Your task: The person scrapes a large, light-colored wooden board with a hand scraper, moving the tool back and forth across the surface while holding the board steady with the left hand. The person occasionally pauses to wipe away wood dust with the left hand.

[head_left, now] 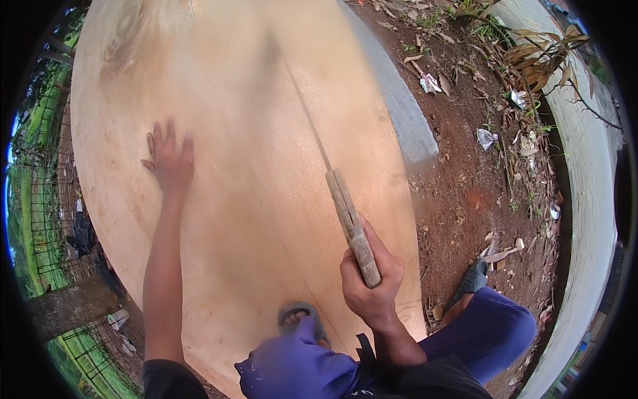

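Observation:
A large pale plywood sheet (219, 239) fills the middle of the head view. My left hand (173, 159) lies flat on it with fingers spread. My right hand (373, 279) is wrapped round the worn wooden handle of a hand saw (343, 206). The saw's thin blade stretches away from me along the sheet, seen nearly edge-on, and its far part is blurred. A thin straight line runs over the wood between the blade's far end and my foot. One foot in a grey sandal (302, 317) presses on the sheet; the other sandal (468, 286) stands on the soil.
A grey slab (415, 133) shows beneath the sheet's right edge. Brown soil (458, 213) with dry leaves and litter lies to the right, bounded by a pale concrete wall edge (588, 199). At left are a wire fence (50, 219) and a wooden post (73, 307).

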`<act>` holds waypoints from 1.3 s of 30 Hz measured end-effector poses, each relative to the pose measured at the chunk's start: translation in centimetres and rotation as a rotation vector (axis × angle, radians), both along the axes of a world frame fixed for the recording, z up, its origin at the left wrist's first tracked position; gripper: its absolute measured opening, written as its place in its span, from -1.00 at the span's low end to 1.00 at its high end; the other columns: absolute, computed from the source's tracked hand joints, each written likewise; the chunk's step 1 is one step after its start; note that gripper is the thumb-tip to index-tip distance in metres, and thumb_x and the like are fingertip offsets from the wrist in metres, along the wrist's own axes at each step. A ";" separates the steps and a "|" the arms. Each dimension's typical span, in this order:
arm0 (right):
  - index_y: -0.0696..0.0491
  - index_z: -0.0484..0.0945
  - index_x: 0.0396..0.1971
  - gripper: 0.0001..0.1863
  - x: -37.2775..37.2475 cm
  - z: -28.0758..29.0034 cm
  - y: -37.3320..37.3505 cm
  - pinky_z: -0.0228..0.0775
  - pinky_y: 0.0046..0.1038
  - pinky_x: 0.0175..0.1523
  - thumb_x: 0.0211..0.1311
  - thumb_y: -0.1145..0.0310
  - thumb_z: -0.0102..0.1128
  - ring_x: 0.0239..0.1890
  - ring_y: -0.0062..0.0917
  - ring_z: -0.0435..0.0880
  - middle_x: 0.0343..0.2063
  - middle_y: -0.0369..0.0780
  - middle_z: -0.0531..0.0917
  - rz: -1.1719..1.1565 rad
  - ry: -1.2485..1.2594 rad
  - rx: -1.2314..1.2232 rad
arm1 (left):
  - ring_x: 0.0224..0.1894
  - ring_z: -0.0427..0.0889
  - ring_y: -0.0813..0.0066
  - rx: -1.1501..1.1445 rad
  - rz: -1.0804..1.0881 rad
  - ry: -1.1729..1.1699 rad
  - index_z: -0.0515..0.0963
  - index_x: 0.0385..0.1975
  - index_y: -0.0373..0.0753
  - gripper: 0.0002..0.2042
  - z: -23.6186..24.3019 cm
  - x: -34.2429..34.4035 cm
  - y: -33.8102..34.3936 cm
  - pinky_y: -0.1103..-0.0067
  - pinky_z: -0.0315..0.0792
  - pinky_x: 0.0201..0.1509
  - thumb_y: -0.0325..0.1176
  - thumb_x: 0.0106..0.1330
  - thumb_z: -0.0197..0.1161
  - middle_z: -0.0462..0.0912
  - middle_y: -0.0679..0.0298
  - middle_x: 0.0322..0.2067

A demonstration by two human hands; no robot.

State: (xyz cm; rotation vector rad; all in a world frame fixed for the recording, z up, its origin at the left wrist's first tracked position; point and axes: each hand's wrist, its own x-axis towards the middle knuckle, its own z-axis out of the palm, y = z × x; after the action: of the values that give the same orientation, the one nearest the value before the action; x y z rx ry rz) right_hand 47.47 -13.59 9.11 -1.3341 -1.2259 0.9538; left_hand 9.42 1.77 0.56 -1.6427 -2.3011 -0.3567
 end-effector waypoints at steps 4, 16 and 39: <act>0.31 0.59 0.06 -0.56 -3.1 1.0 11.1 0.48 -0.37 -0.41 0.12 0.56 0.17 -0.59 -0.44 0.67 -0.63 0.00 0.60 0.016 -0.057 -0.055 | 0.60 -0.01 0.08 -0.007 -0.023 -0.018 0.34 0.46 0.12 -0.38 0.2 0.9 0.7 -0.39 -0.27 0.44 0.16 0.43 0.15 0.12 0.23 0.55; 0.37 0.47 0.24 -0.39 -0.4 -2.1 -1.2 0.46 -0.55 -0.40 0.09 0.61 0.19 -0.55 -0.70 0.64 -0.63 -0.13 0.61 0.012 -0.042 0.082 | 0.61 -0.05 0.13 -0.039 0.039 0.024 0.31 0.48 0.11 -0.36 0.7 -0.2 -0.7 -0.33 -0.28 0.49 0.18 0.44 0.11 0.10 0.26 0.55; 0.24 0.52 0.01 -0.61 -6.3 -3.1 21.4 0.49 0.03 -0.09 0.15 0.51 0.17 -0.22 0.20 0.63 -0.41 0.25 0.62 -0.021 -0.050 0.078 | 0.60 0.01 0.19 -0.069 0.046 0.287 0.06 0.56 0.32 -0.35 -5.7 -4.2 3.3 -0.45 -0.11 0.37 0.31 0.52 -0.17 0.03 0.41 0.58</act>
State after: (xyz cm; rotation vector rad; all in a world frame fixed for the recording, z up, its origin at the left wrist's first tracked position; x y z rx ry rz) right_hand 41.18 7.79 6.02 -1.3137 -1.2720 0.8532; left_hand 5.23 5.08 -5.18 -1.5544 -2.1512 -0.0285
